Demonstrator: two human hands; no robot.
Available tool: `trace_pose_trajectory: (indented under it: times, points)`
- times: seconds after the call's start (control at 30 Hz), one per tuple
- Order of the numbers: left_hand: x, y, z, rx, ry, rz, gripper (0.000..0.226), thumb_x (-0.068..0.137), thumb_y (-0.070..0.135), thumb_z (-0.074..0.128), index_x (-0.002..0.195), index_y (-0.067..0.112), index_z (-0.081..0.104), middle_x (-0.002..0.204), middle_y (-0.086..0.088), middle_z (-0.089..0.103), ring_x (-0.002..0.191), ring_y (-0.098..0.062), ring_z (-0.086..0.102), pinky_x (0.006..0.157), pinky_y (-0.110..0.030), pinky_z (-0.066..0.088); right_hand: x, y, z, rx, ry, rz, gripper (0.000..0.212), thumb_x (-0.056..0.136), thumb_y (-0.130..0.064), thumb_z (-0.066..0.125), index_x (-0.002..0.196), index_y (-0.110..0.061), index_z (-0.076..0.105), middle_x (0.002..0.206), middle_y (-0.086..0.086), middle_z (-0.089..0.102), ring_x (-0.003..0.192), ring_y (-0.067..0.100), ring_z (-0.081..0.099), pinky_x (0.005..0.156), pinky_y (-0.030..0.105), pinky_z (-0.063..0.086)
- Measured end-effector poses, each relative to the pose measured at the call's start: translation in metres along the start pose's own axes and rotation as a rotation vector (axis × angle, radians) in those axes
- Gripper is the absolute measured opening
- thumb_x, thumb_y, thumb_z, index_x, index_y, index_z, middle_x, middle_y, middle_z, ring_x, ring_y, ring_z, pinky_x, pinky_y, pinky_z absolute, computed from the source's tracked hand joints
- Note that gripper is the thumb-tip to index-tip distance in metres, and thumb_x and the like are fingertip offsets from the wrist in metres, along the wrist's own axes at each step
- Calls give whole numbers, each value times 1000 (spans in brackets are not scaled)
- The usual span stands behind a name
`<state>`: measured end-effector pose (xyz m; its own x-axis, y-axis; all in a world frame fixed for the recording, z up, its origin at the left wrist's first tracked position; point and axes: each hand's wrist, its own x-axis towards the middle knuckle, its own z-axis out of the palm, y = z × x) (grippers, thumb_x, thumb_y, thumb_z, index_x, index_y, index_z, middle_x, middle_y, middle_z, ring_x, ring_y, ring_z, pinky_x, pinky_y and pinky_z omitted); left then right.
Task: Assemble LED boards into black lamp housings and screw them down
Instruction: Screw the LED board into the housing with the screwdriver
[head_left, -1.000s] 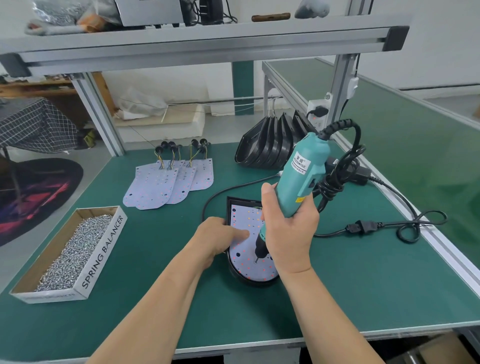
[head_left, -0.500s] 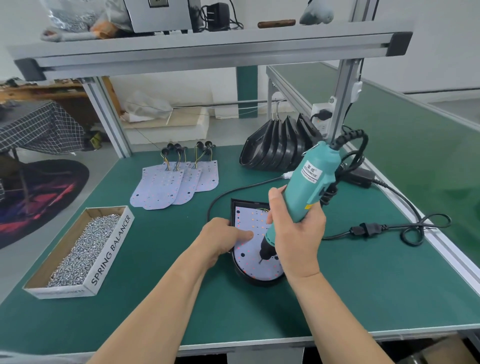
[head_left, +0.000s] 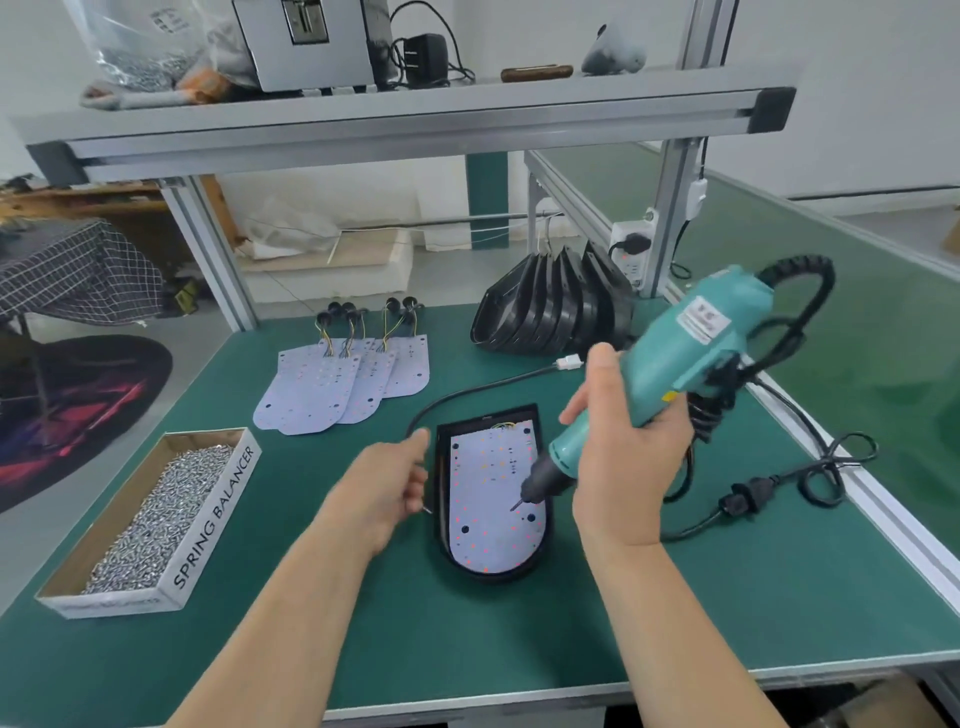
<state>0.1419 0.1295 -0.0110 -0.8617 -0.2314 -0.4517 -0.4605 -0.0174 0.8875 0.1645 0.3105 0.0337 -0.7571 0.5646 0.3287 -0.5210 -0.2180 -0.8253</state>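
A black lamp housing (head_left: 442, 525) lies on the green bench with a white LED board (head_left: 491, 519) seated inside it. My right hand (head_left: 623, 467) grips a teal electric screwdriver (head_left: 691, 343), tilted, its bit tip just above the board's right side. My left hand (head_left: 384, 483) hovers just left of the housing with curled fingers; a thin metal tip, apparently a screw (head_left: 426, 511), pokes out from them. The hand is blurred.
Three loose LED boards (head_left: 332, 384) with wired plugs fan out at the back left. Nested black housings (head_left: 550, 317) stand at the back. A cardboard box of screws (head_left: 213, 525) sits at the left. Black power cords (head_left: 753, 493) trail right. An aluminium shelf beam (head_left: 415, 130) runs overhead.
My left hand has come off the LED board and moved left, clear of the housing. The screwdriver has tilted further right and its bit has lifted slightly off the board.
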Motion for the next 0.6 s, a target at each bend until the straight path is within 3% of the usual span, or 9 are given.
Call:
trace_pose_trajectory:
  times: [0.07, 0.13, 0.33, 0.47, 0.53, 0.6]
  points:
    - [-10, 8, -10, -415, -72, -29, 17, 97, -10, 42, 88, -9, 56, 82, -20, 56, 70, -24, 56, 46, -22, 53, 4, 4, -6, 44, 121, 119, 24, 87, -33, 71, 83, -19, 52, 54, 0, 56, 48, 13, 51, 52, 19, 43]
    - [-20, 12, -15, -576, -166, -15, 28, 92, -24, 29, 96, -15, 56, 93, -28, 62, 83, -31, 66, 57, -23, 60, 7, 9, -12, 57, 175, 195, 25, 87, -36, 70, 84, -20, 50, 55, 0, 55, 49, 13, 51, 52, 22, 43]
    - [-35, 13, 1, -594, -303, -15, 19, 98, -18, 38, 101, -17, 57, 80, -26, 73, 71, -24, 76, 60, -20, 60, 14, 12, -18, 103, 244, 285, 22, 94, -33, 67, 86, -20, 50, 60, 1, 54, 53, 14, 52, 55, 26, 45]
    - [-42, 11, 12, -710, -371, -104, 20, 99, -11, 42, 109, -21, 56, 102, -39, 67, 91, -41, 74, 72, -35, 63, 18, 7, -21, 133, 265, 270, 24, 95, -33, 66, 103, -15, 53, 60, -2, 54, 54, 15, 53, 54, 22, 46]
    - [-46, 12, 14, -767, -409, -140, 29, 93, -18, 37, 117, -22, 52, 113, -44, 61, 102, -49, 69, 85, -47, 59, 19, 6, -23, 151, 280, 268, 30, 95, -34, 67, 112, -13, 53, 59, -4, 55, 54, 14, 54, 53, 20, 47]
    - [-48, 12, 15, -726, -417, -105, 39, 85, -26, 31, 119, -23, 49, 115, -45, 59, 103, -50, 68, 85, -46, 60, 20, 5, -24, 163, 288, 273, 30, 95, -35, 67, 112, -14, 53, 60, -5, 56, 55, 14, 55, 54, 19, 47]
